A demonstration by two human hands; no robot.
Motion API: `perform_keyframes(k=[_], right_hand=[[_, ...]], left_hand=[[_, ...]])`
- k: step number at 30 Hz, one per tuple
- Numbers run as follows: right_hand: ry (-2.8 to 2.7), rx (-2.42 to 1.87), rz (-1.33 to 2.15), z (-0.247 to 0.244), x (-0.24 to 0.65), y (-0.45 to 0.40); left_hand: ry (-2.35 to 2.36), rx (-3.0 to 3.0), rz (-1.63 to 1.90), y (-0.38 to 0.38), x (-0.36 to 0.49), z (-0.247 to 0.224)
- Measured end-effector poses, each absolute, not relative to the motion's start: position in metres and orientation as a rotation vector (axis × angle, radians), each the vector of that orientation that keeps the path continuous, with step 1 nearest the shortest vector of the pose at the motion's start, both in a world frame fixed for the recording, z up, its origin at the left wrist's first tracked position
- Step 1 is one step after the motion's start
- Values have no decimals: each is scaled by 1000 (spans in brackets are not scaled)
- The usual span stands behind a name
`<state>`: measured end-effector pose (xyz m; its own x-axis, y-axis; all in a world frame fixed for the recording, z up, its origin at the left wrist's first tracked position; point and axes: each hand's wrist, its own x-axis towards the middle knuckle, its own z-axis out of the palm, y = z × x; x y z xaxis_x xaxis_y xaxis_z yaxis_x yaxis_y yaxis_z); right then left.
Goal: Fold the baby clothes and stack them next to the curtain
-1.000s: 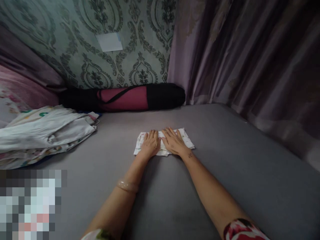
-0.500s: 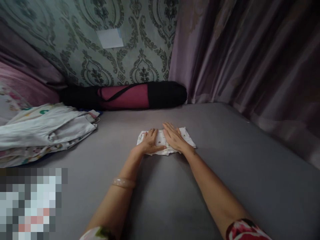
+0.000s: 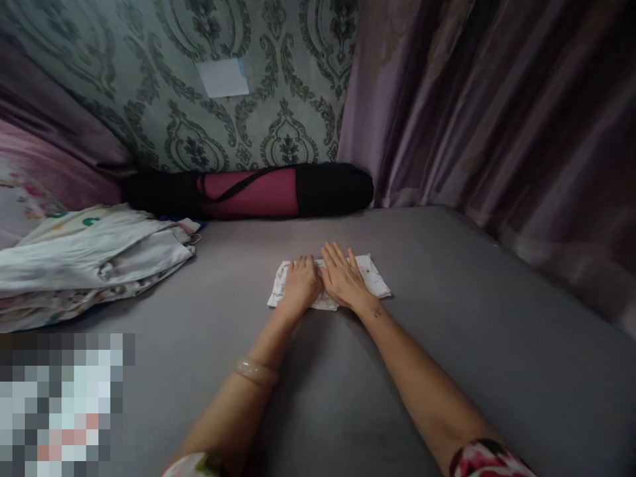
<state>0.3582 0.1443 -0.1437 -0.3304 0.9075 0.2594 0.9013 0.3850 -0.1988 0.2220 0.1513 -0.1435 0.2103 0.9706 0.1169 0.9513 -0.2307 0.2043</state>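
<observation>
A small white cloth with a fine print point(image 3: 375, 277) lies folded on the grey sheet, near the middle of the view. My left hand point(image 3: 302, 283) rests palm down on its left half, fingers pointing away from me. On the middle and right part of the cloth lies my right hand point(image 3: 344, 277), flat with the fingers spread. The two hands nearly meet at the thumbs, and they cover much of the cloth.
The grey sheet point(image 3: 447, 318) spreads around the cloth. A pile of white clothes point(image 3: 99, 258) lies at the left. A long black and red bag point(image 3: 253, 192) lies along the patterned wall. Purple curtains point(image 3: 427, 119) hang at the right.
My left hand has slid slightly right, toward my right hand, and its thumb no longer sticks out over the cloth. More of the cloth's left end shows. My right hand's fingers are more spread.
</observation>
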Motion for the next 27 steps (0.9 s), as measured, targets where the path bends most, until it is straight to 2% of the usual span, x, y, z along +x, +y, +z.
perform_keyframes(k=[6,15,27], right_hand=[[-2379,-1644,161,-158,360,144],[-2309,-1656,83,-151,365,145],[-2307,-1735,125,-156,376,148]], left_hand=[[1912,2433,296,141,233,-166],[2037,2447,388,147,229,-160],[2067,2394,304,148,225,-164]])
